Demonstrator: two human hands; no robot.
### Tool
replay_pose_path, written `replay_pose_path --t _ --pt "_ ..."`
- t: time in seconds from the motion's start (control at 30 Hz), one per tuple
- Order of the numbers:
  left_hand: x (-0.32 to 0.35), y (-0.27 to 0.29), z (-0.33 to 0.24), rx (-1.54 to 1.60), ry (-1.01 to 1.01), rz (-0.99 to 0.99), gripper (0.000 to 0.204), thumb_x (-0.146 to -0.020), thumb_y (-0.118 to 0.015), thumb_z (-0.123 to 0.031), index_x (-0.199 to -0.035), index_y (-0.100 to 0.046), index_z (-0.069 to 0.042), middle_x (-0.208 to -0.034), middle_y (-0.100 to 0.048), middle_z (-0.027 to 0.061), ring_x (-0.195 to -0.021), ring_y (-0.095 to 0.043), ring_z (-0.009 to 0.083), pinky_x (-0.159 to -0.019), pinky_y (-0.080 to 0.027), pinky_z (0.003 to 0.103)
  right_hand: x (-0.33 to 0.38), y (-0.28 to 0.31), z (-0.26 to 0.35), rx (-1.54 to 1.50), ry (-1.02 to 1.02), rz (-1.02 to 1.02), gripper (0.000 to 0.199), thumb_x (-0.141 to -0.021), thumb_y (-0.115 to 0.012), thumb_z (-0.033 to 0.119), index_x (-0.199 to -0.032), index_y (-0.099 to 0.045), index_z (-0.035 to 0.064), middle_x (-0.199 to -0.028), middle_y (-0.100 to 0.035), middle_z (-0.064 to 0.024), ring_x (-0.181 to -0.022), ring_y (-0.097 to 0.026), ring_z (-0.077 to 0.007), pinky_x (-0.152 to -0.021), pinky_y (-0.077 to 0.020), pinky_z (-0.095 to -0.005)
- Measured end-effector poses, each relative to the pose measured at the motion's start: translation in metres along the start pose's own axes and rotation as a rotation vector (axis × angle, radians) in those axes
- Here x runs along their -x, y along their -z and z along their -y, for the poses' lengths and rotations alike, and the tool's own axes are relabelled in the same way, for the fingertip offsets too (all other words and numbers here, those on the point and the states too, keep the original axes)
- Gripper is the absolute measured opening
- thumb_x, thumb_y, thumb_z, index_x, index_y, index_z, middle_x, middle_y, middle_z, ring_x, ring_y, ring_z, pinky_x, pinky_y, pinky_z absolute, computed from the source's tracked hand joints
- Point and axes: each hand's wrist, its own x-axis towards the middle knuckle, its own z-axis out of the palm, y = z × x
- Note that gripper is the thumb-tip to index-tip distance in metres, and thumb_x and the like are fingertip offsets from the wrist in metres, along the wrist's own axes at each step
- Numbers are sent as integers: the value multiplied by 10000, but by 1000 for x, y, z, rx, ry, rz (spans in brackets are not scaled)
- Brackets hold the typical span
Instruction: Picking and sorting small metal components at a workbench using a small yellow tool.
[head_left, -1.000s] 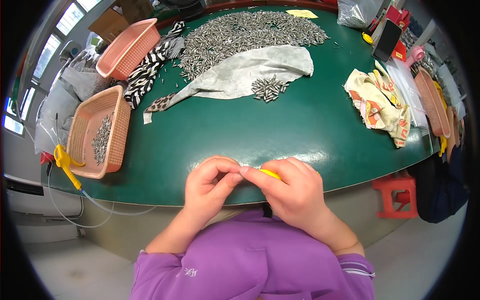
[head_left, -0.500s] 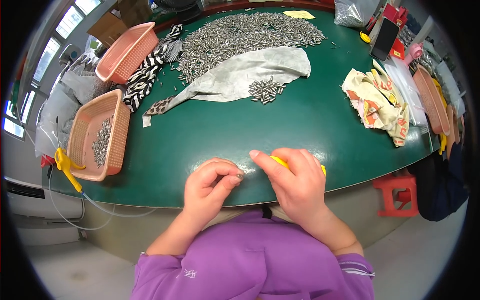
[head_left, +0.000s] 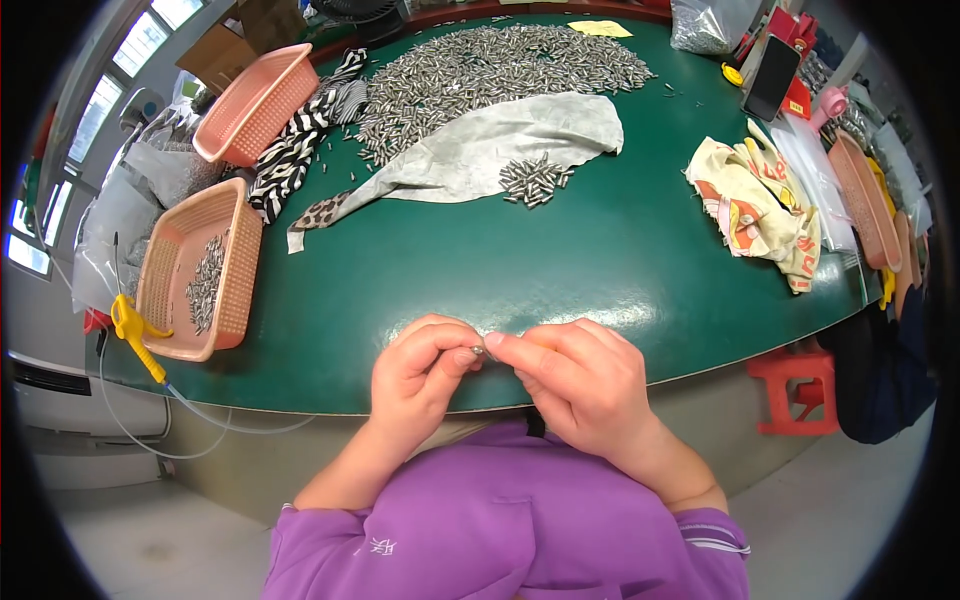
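My left hand (head_left: pixel 415 372) is closed in a pinch on a small metal pin (head_left: pixel 478 349), held just over the near edge of the green table. Against the pin's other side rests the tip of my right hand (head_left: pixel 588 382), whose remaining fingers are curled in. The yellow object seen in that hand a moment ago is hidden now. Farther off, a small heap of metal pins (head_left: pixel 535 182) lies at the edge of a grey-white cloth (head_left: pixel 450 165). Behind the cloth spreads a large pile of similar pins (head_left: pixel 490 65).
At left are a pink basket (head_left: pixel 245 275) with some pins inside, another pink basket (head_left: pixel 265 100), a zebra-striped cloth (head_left: pixel 285 165) and a yellow air gun (head_left: pixel 135 335) with a hose. A patterned cloth (head_left: pixel 750 205), a phone (head_left: pixel 771 78) and a red stool (head_left: pixel 795 385) are at right.
My right hand has moved left and its fingertip now meets the pin in my left hand. The yellow object in the right hand has gone out of sight. My left hand has barely moved.
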Motion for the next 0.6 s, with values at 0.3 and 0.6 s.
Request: replay_pose_path --t 0.3,0.6 --pt "-1 0 -1 -68 -5 51 51 -923 -598 -39 -917 -627 3 -855 -618 75 -770 -604 173 -687 -503 278 2 -2 -2 -25 -6 19 415 -721 -674 56 -1118 -690 179 -798 -615 -19 -659 -593 -189 -581 -495 -310" --pt "-5 0 -5 -98 40 108 76 -907 -547 10 -878 -615 -6 -808 -605 68 -740 -589 165 -663 -492 276 -1 -2 -1 187 67 -30 421 -716 -664 86 -1117 -708 205 -872 -590 -42 -697 -569 -214 -597 -446 -331"
